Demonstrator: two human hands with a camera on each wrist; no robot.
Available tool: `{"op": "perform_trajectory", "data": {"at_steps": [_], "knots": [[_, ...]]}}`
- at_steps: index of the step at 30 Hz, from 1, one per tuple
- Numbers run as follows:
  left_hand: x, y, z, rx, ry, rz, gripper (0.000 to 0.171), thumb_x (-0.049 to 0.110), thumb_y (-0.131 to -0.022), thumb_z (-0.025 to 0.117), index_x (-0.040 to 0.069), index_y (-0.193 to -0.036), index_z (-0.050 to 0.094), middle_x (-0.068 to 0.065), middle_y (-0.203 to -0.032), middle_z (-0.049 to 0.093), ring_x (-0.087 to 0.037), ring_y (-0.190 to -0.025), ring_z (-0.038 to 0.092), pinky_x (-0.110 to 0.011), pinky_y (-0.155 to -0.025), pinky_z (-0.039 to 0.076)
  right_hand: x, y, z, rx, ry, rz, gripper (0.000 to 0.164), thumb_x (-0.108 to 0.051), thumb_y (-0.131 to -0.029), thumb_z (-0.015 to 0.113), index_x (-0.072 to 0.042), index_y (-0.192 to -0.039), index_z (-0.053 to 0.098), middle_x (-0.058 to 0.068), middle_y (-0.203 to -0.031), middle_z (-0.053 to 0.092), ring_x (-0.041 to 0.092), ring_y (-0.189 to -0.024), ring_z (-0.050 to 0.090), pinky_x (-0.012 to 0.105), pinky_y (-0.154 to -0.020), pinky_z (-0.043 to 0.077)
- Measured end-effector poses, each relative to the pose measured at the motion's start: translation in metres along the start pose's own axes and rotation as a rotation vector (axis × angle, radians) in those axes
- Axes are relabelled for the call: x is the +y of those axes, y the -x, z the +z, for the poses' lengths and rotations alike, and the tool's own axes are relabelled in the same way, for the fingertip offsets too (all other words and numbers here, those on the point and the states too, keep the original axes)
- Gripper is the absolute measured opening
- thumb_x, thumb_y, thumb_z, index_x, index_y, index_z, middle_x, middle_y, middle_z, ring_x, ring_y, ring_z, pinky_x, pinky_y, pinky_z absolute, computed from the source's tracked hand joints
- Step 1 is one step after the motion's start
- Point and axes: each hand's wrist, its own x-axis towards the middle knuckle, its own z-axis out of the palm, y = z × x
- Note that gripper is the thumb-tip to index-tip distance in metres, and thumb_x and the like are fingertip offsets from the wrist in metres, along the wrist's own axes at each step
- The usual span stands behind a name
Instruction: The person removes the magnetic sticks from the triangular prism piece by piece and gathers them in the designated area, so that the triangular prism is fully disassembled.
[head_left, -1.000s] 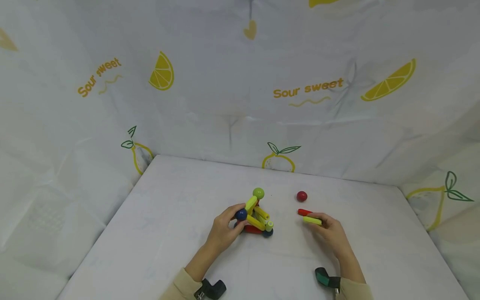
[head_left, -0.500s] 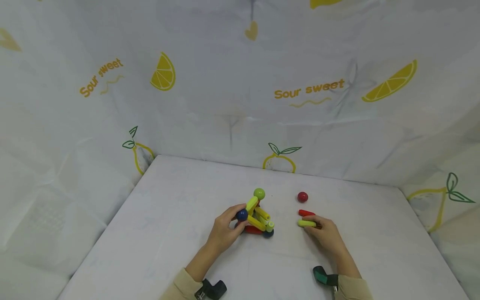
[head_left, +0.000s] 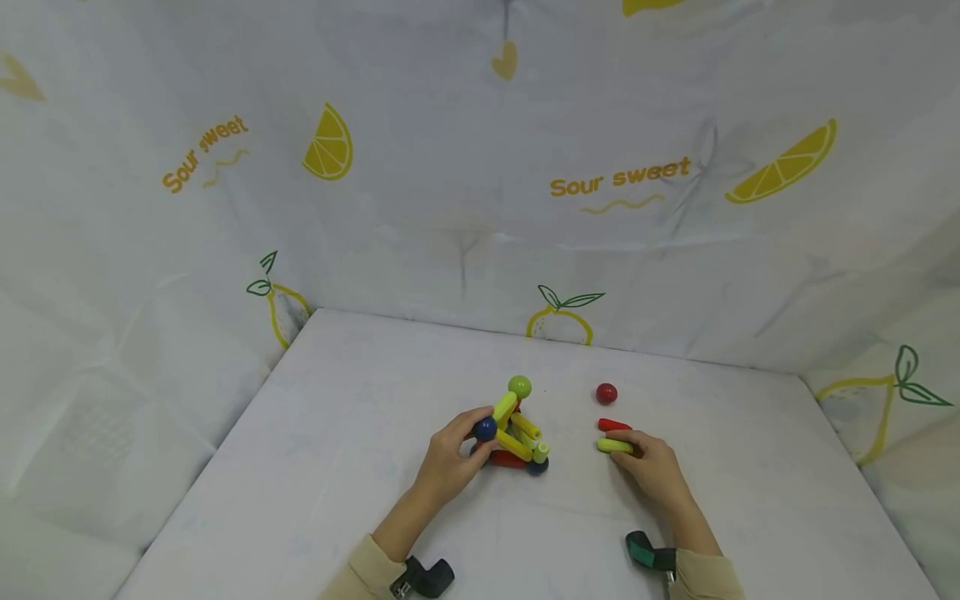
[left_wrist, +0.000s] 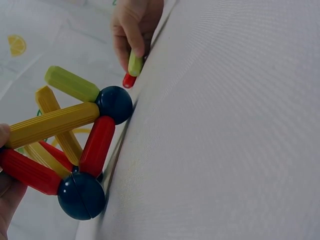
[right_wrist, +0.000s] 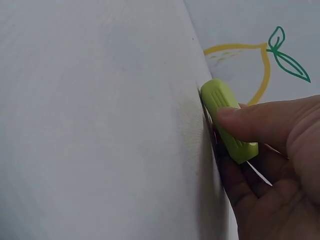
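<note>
In the head view my left hand [head_left: 442, 468] grips a dark blue ball [head_left: 485, 429] at the near-left corner of a structure of balls and rods. Yellow rods [left_wrist: 55, 125], red rods [left_wrist: 97, 146] and a light green rod [left_wrist: 72, 83] join at blue balls [left_wrist: 81, 196]. A lime green ball [head_left: 519, 387] tops its far end. To the right, my right hand [head_left: 656, 473] pinches a light green rod [right_wrist: 229, 122] between thumb and fingers, low at the table. Just beyond that rod lies a red rod [head_left: 613, 425]; in the right wrist view my hand and the green rod mostly hide it.
A red ball [head_left: 607, 393] sits on the white table [head_left: 337, 400], behind the red rod. White cloth printed with lemons [head_left: 558, 325] rises along the table's back and sides. Each wrist carries a dark strapped device, one of them at the left sleeve [head_left: 431, 577].
My right hand has brought the light green rod slightly left and nearer to me, down beside the red rod, then paused. My left hand and the structure stay in place.
</note>
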Motion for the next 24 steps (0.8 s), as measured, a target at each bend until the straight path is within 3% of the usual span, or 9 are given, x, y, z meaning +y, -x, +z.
{"op": "perform_trajectory", "data": {"at_steps": [15,24], "knots": [[0.0005,0.0005,0.0002,0.006,0.010,-0.008,0.051,0.000,-0.078,0.075,0.004,-0.125,0.056,-0.010,-0.121,0.062,-0.021,-0.110,0.063,-0.024,-0.085,0.054,0.0035,0.0002,0.0003,0.051,0.018,0.022,0.034,-0.010,-0.089,0.062,-0.005,-0.123,0.061,0.023,-0.131,0.054,0.040,-0.121,0.049,0.054,-0.100,0.043],[-0.0008,0.0002,0.0002,0.005,-0.003,0.005,0.051,0.001,-0.078,0.075,0.004,-0.125,0.056,-0.011,-0.120,0.062,-0.022,-0.109,0.063,-0.024,-0.085,0.054,0.0044,0.0034,-0.0011,0.075,-0.039,0.076,0.037,-0.016,-0.091,0.061,-0.007,-0.126,0.058,0.020,-0.132,0.054,0.036,-0.122,0.049,0.052,-0.101,0.043]]}}
